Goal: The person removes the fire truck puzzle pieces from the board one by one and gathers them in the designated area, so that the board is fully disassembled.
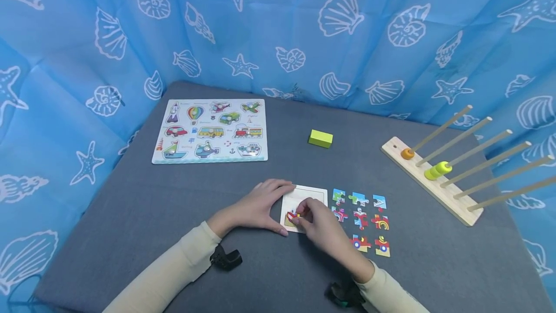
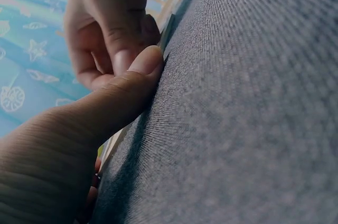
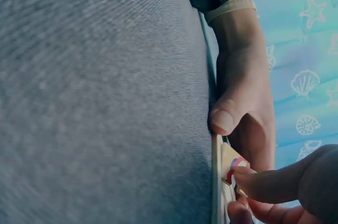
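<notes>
A pale wooden puzzle tray (image 1: 312,192) lies flat on the table. My left hand (image 1: 259,205) holds it from the left side, thumb at the near corner and fingers at the far one. My right hand (image 1: 323,226) pinches a jigsaw piece (image 1: 292,217) with red, blue and tan print between thumb and fingers. The piece sits over the tray's near left corner, and in the right wrist view this jigsaw piece (image 3: 228,159) leans above the tray's edge, tilted. Beside the tray, several loose jigsaw pieces (image 1: 360,218) are laid out in rows, partly behind my right hand.
A vehicle peg puzzle board (image 1: 213,141) lies at the back left. Behind the tray sits a yellow-green block (image 1: 320,138). On the right stands a wooden peg rack (image 1: 434,185) with upright rods, orange and yellow-green beads on two of them. A blue shell-print curtain (image 1: 269,23) surrounds the table.
</notes>
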A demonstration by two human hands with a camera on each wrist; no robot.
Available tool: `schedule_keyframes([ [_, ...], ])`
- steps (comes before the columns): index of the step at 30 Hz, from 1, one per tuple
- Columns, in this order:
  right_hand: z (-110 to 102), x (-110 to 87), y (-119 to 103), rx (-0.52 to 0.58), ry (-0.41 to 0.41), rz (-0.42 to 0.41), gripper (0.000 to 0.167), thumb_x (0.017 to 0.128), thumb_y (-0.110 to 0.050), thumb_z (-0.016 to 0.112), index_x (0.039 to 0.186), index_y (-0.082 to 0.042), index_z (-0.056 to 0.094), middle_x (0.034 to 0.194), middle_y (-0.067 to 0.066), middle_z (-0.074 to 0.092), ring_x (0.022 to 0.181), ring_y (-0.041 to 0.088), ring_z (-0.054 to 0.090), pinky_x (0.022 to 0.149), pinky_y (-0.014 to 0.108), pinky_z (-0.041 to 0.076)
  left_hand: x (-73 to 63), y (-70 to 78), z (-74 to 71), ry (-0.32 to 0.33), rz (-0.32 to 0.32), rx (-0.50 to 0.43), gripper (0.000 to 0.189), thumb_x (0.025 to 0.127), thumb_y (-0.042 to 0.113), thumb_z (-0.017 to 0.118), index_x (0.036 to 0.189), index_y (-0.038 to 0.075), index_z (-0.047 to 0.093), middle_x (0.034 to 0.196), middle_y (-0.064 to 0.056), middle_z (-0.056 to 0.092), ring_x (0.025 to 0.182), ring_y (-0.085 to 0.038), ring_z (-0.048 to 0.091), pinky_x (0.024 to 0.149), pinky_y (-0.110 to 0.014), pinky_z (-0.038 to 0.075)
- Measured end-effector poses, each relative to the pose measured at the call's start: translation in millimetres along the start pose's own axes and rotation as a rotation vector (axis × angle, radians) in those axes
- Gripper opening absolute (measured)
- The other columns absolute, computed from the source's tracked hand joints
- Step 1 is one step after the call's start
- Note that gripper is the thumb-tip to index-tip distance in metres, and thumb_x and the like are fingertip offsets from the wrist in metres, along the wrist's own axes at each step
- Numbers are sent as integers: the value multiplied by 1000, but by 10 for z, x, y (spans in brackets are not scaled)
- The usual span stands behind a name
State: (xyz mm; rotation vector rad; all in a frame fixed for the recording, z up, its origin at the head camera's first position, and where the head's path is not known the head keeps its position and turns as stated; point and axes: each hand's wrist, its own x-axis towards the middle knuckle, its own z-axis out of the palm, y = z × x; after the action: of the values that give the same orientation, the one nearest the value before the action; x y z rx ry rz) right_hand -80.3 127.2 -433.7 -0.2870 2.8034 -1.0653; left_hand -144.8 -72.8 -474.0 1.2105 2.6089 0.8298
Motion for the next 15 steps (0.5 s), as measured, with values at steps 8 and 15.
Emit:
schedule_keyframes([
  [8, -342, -11, 99, 92, -20, 105, 5, 87, -10, 69, 88, -12, 64, 76, -2, 61, 64, 10, 50, 55, 23, 39, 12, 2, 1, -33, -17, -19, 106, 65, 69, 74, 150, 25, 29, 150, 3, 34, 138, -16, 29, 108, -45, 30],
  [15, -744, -138, 373, 39, -83, 173, 6, 90, -15, 67, 92, -9, 64, 75, 2, 60, 61, 13, 50, 52, 24, 39, 11, 2, 2, -53, -35, -17, 106, 66, 69, 73, 151, 27, 26, 150, 4, 33, 138, -15, 28, 109, -45, 29],
])
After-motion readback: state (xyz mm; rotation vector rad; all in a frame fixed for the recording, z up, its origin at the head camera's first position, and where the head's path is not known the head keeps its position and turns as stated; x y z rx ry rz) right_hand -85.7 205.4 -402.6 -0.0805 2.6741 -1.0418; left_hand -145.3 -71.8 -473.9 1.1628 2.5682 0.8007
